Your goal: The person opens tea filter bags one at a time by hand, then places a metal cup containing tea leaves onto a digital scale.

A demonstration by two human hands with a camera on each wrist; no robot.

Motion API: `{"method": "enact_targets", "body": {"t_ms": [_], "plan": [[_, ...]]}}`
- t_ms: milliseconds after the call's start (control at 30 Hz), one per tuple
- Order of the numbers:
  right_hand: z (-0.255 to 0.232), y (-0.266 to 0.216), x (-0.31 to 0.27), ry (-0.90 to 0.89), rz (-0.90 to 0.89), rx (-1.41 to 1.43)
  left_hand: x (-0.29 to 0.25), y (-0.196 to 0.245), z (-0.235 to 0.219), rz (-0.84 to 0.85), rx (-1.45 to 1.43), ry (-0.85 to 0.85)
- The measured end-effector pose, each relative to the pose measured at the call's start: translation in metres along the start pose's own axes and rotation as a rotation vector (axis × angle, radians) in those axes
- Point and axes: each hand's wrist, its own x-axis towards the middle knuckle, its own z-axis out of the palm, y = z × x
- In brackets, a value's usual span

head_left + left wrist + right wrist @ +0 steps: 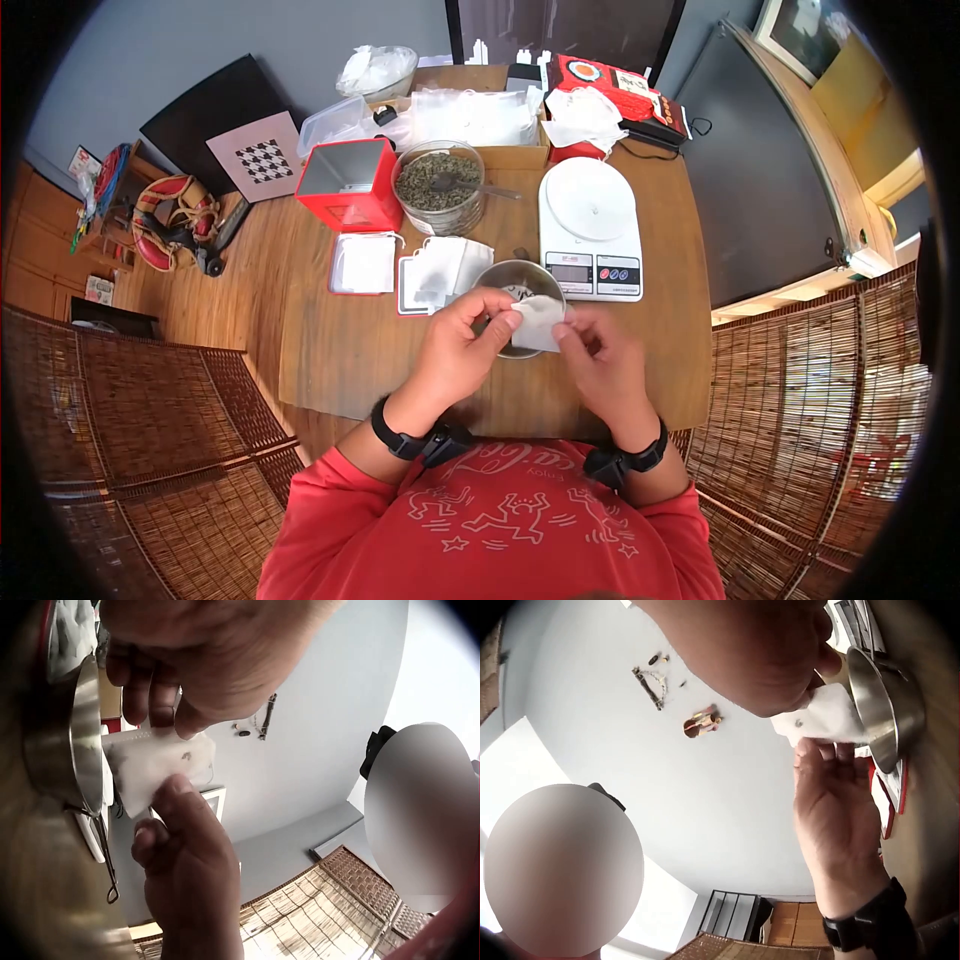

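My left hand (462,345) and right hand (605,358) pinch a white tea bag (538,325) from opposite sides, thumbs towards me. Through its thin cloth a few dark specks show in the left wrist view, where the tea bag (154,765) hangs between both sets of fingertips. Right behind and below it stands a metal pan (64,746) with a wire handle; in the head view the hands partly cover the pan (497,276). From the right wrist, the bag (821,712) overlaps the pan's rim.
Flat white bags lie in two stacks (365,263) (450,265) left of the pan. Behind them are a red tin (375,205) and a tub of dried leaves (440,190) with a spoon. A kitchen scale (590,225) stands right. Plastic packages (470,118) and a red bag (625,95) line the back.
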Motion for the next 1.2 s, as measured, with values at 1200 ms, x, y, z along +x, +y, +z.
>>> {"method": "enact_targets", "body": {"t_ms": [1200], "plan": [[0.01,0.006,-0.002,0.082,0.215,0.215,-0.003,0.005,0.002,-0.302,-0.041,-0.016]]}}
